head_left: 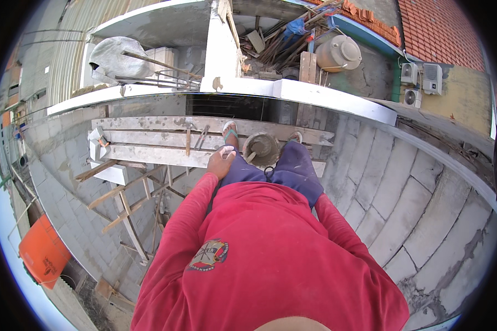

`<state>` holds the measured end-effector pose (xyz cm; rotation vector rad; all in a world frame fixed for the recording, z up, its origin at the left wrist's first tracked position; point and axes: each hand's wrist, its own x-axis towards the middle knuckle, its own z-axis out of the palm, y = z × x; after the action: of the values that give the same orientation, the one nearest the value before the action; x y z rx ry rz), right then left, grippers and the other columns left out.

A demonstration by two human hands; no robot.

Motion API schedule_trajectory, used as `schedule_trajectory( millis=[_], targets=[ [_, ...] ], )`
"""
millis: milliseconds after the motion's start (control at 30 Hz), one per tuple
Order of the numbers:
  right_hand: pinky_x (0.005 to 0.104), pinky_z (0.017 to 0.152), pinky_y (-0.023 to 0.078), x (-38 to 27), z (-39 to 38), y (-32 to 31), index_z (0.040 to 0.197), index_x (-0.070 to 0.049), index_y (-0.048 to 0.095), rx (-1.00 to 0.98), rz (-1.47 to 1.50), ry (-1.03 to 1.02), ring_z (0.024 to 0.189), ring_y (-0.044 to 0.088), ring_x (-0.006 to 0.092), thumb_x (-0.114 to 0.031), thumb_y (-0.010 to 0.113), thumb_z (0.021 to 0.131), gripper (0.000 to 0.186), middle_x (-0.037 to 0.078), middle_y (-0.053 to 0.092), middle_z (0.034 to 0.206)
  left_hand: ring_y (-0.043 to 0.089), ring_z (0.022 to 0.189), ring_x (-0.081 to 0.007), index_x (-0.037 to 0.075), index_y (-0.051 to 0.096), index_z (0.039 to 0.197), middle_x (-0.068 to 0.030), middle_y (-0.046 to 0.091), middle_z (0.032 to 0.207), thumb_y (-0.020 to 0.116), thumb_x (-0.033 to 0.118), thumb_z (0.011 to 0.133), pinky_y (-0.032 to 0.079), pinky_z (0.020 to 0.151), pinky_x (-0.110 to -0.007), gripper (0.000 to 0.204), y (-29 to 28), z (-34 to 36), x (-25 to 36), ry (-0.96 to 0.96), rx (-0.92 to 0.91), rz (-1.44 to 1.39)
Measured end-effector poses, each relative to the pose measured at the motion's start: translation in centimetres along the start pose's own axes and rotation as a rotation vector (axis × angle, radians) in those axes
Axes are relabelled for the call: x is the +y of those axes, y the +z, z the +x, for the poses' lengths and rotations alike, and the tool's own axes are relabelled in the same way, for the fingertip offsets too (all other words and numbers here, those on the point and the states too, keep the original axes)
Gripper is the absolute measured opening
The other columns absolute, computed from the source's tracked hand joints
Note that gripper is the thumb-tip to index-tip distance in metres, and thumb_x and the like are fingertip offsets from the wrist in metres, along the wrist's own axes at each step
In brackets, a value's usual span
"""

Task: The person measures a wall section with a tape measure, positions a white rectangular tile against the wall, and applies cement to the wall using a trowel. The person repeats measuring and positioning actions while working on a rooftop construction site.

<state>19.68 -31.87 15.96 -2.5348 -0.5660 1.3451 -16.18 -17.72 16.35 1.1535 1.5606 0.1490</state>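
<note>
My left hand is at my left thigh, fingers curled round something pale that I cannot make out against the blue shorts. My right hand is hidden beside my body; only its red sleeve shows. Between my sandalled feet sits a round bucket holding grey mortar, with a trowel in it. My feet stand on rough wooden planks, where narrow tools lie left of my left foot. A small object with an orange part is at the planks' left end.
Timber framing drops below the planks at left, by an orange tank. A white ledge crosses ahead; beyond it are scrap wood, a steel tank, a grey sack and air-conditioner units. A block wall is at right.
</note>
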Motion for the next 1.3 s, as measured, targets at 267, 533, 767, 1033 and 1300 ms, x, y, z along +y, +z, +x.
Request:
schedule_trajectory(
  millis=[267,533,767,1033,1300],
  targets=[
    [0.0365,0.089,0.050,1.2,-0.8,-1.3,0.122,0.000,0.063,0.014,0.022,0.015,0.103,0.067,0.0285,-0.017,0.065,0.088,0.038,0.021,0.070,0.115,0.064,0.115,-0.0370,0.009,0.068,0.123,-0.0169,0.069,0.119,0.063,0.026,0.090,0.049,0.101,-0.044,0.037,10.2,3.0,12.4,0.500,-0.680,0.206],
    [0.0362,0.089,0.050,2.9,-2.1,-2.9,0.123,0.000,0.063,-0.036,-0.022,-0.018,0.103,0.067,0.0280,-0.016,0.066,0.087,0.039,0.021,0.070,0.115,0.061,0.119,-0.0400,0.008,0.058,0.132,-0.0192,0.066,0.126,0.059,0.010,0.084,0.047,0.103,-0.047,0.047,20.2,0.4,11.3,0.665,-1.048,0.225],
    [0.0359,0.089,0.050,3.7,-2.4,-6.0,0.123,0.000,0.063,-0.074,-0.057,-0.080,0.103,0.068,0.0276,-0.015,0.067,0.087,0.039,0.021,0.070,0.115,0.066,0.101,-0.0444,0.001,0.066,0.104,-0.0239,0.070,0.099,0.064,0.013,0.080,0.049,0.088,-0.052,0.027,20.4,1.1,13.4,0.870,-0.917,0.395],
    [0.0356,0.089,0.050,-0.7,-2.0,-11.2,0.123,0.000,0.063,-0.246,-0.091,-0.352,0.103,0.068,0.0271,-0.014,0.067,0.086,0.040,0.020,0.070,0.116,0.066,0.099,-0.0433,0.007,0.064,0.096,-0.0199,0.070,0.096,0.067,0.014,0.077,0.050,0.085,-0.052,0.020,18.6,3.8,13.4,0.835,-0.677,0.321],
    [0.0353,0.089,0.050,-4.1,-5.2,-17.8,0.123,0.000,0.062,-0.541,-0.049,-0.618,0.103,0.068,0.0266,-0.013,0.068,0.085,0.041,0.020,0.070,0.116,0.068,0.100,-0.0396,0.011,0.068,0.100,-0.0173,0.072,0.099,0.075,0.025,0.076,0.052,0.083,-0.048,0.029,15.6,5.2,11.8,0.763,-0.560,0.315]
  ],
)
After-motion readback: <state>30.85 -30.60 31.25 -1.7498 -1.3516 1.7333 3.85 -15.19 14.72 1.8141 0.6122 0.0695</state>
